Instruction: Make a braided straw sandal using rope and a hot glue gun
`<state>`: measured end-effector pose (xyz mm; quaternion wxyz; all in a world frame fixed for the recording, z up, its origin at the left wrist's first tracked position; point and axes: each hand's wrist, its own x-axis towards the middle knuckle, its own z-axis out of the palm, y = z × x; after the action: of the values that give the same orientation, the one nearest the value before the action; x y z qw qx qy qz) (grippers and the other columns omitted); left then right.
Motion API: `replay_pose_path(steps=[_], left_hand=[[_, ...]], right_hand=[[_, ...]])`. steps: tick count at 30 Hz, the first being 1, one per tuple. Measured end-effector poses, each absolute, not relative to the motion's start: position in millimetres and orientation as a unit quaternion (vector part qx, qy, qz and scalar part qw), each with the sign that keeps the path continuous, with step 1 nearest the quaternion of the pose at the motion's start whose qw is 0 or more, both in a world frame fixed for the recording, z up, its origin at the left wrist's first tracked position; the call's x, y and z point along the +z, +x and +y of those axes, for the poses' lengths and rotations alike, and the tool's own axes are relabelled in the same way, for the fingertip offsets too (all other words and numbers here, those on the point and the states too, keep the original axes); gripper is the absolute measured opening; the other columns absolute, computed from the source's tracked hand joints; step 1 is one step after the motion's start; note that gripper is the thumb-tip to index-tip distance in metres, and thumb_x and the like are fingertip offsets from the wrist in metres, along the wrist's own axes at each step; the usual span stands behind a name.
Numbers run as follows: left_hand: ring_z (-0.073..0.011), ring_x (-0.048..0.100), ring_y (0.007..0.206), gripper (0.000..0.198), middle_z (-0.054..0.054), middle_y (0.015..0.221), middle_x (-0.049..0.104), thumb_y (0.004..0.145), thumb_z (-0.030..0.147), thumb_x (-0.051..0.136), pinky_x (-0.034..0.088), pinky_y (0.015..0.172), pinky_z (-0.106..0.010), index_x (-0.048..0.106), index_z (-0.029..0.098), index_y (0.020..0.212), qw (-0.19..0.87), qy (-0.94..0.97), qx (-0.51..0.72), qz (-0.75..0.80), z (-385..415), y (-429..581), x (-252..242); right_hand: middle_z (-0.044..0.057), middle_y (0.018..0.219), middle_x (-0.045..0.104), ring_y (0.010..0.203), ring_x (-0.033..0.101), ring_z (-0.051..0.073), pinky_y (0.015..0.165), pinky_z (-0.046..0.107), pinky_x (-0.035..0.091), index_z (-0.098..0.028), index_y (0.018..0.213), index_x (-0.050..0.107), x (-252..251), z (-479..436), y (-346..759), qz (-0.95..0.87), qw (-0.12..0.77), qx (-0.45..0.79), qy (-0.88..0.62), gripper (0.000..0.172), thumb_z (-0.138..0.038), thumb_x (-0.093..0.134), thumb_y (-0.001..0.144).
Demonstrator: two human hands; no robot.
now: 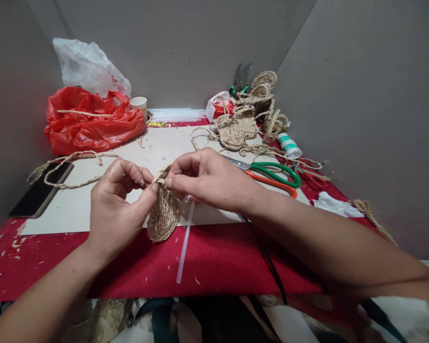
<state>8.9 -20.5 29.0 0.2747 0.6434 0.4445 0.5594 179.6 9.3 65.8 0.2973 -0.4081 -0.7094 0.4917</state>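
A small woven straw sole [163,216], oval and tan, hangs between my two hands above the table's front. My left hand [123,200] pinches its upper left edge between thumb and fingers. On the other side, my right hand [203,178] grips the top edge, where a braided strand crosses the weave. The fingertips hide part of that edge. Below my right hand a translucent glue stick [185,245] slants down toward the table's front edge. Scissors [268,174] with one green and one orange handle lie beyond my right wrist.
On the left are a phone [39,188], a braided cord [76,155], a red plastic bag [93,128] and a paper cup [139,102]. More woven straw pieces [236,128], pruning shears [241,78] and a white-green roll [289,145] stand back right. A pale board [125,221] covers the red cloth [128,276].
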Motion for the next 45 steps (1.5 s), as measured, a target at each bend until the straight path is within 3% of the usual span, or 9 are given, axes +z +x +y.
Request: replay_pose_path(steps=[10, 20, 23, 29, 32, 35, 40, 45], left_hand=[[-0.0139, 0.062, 0.080, 0.022, 0.002, 0.079, 0.056, 0.073, 0.012, 0.070, 0.052, 0.075, -0.030, 0.052, 0.022, 0.082, 0.112, 0.692, 0.565, 0.435, -25.2, 12.4, 19.5], [-0.0156, 0.063, 0.081, 0.026, 0.001, 0.085, 0.060, 0.073, 0.011, 0.069, 0.054, 0.076, -0.032, 0.053, 0.023, 0.089, 0.007, 0.723, 0.561, 0.402, -28.3, 12.0, 9.1], [-0.0152, 0.062, 0.083, 0.025, 0.001, 0.085, 0.059, 0.074, 0.010, 0.068, 0.053, 0.077, -0.032, 0.053, 0.023, 0.089, 0.050, 0.708, 0.583, 0.395, -28.5, 14.3, 12.5], [-0.0107, 0.060, 0.073, 0.031, -0.001, 0.093, 0.059, 0.070, 0.016, 0.073, 0.055, 0.070, -0.026, 0.055, 0.020, 0.095, 0.281, 0.620, 0.579, 0.448, -24.6, 19.0, 25.5], [-0.0117, 0.061, 0.075, 0.029, -0.001, 0.089, 0.061, 0.069, 0.018, 0.074, 0.055, 0.073, -0.026, 0.057, 0.019, 0.093, 0.344, 0.593, 0.558, 0.467, -20.4, 18.1, 24.3], [-0.0135, 0.063, 0.085, 0.028, -0.002, 0.091, 0.062, 0.069, 0.017, 0.074, 0.056, 0.079, -0.027, 0.057, 0.019, 0.092, 0.345, 0.592, 0.568, 0.457, -17.6, 17.3, 20.2], [-0.0135, 0.065, 0.084, 0.027, -0.002, 0.093, 0.062, 0.071, 0.015, 0.072, 0.057, 0.066, -0.022, 0.056, 0.021, 0.092, 0.314, 0.604, 0.572, 0.457, -19.4, 18.4, 18.1], [-0.0136, 0.066, 0.084, 0.026, -0.002, 0.094, 0.064, 0.076, 0.017, 0.071, 0.058, 0.070, -0.025, 0.057, 0.022, 0.097, 0.196, 0.642, 0.569, 0.475, -24.7, 19.2, 15.7]], right_hand=[[-0.005, 0.052, 0.047, 0.050, 0.040, 0.006, 0.048, 0.021, 0.032, -0.014, 0.056, 0.052, 61.6, 6.8, 177.3, -0.705, 0.325, 0.489, -0.397, 0.018, -0.011, 0.054, 0.073], [-0.004, 0.056, 0.049, 0.053, 0.043, 0.007, 0.051, 0.021, 0.035, -0.013, 0.064, 0.057, 57.8, 4.8, 175.1, -0.692, 0.342, 0.507, -0.384, 0.012, -0.012, 0.053, 0.075], [-0.004, 0.057, 0.051, 0.054, 0.045, 0.007, 0.052, 0.021, 0.036, -0.013, 0.065, 0.057, 58.4, 5.5, 175.0, -0.689, 0.350, 0.523, -0.359, 0.012, -0.011, 0.053, 0.076], [-0.005, 0.057, 0.051, 0.050, 0.041, 0.006, 0.050, 0.019, 0.035, -0.013, 0.068, 0.057, 55.7, 12.2, 175.9, -0.692, 0.343, 0.521, -0.363, 0.009, -0.015, 0.055, 0.077], [-0.005, 0.057, 0.050, 0.050, 0.040, 0.005, 0.048, 0.018, 0.033, -0.012, 0.071, 0.059, 52.2, 15.7, 176.0, -0.698, 0.335, 0.507, -0.379, 0.009, -0.016, 0.055, 0.078], [-0.005, 0.057, 0.049, 0.050, 0.040, 0.005, 0.046, 0.018, 0.032, -0.012, 0.074, 0.061, 50.7, 17.1, 176.9, -0.709, 0.328, 0.492, -0.385, 0.010, -0.018, 0.055, 0.079], [-0.003, 0.058, 0.054, 0.050, 0.043, 0.006, 0.047, 0.019, 0.035, -0.012, 0.071, 0.061, 52.4, 16.5, 177.7, -0.708, 0.310, 0.492, -0.400, 0.010, -0.014, 0.054, 0.079], [-0.003, 0.058, 0.055, 0.050, 0.043, 0.007, 0.049, 0.020, 0.035, -0.013, 0.067, 0.059, 53.5, 13.8, 176.5, -0.703, 0.322, 0.497, -0.393, 0.012, -0.013, 0.054, 0.078]])
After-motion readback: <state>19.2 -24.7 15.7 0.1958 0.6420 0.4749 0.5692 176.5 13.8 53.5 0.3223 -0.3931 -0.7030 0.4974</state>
